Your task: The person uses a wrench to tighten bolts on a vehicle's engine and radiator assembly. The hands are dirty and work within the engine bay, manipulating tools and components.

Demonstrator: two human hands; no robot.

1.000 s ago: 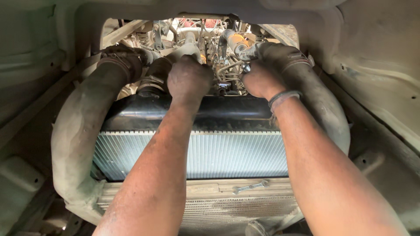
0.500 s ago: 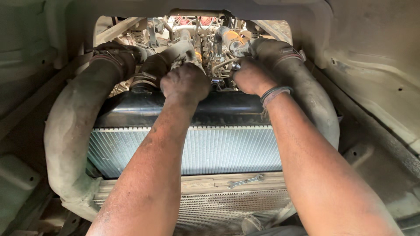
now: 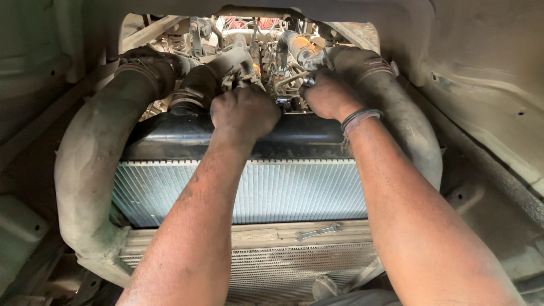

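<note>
Both my forearms reach over a finned radiator (image 3: 294, 190) into an engine bay. My left hand (image 3: 243, 110) is curled over small metal fittings and a hose clamp behind the radiator's black top tank (image 3: 170, 136); what its fingers grip is hidden. My right hand (image 3: 328, 96), with dark bands on the wrist, is closed on a small metal part next to a dusty hose (image 3: 396, 113); the part itself is too small to name.
A thick dusty hose (image 3: 90, 170) curves down the left side. A small spanner (image 3: 317, 232) lies on the crossbar below the radiator, above a second finned core (image 3: 283, 272). Painted body panels (image 3: 487, 85) close in on the right and left.
The view has tilted slightly, so the engine bay sits lower in the frame. Both hands stay on the same fittings, with only small shifts of the fingers.
</note>
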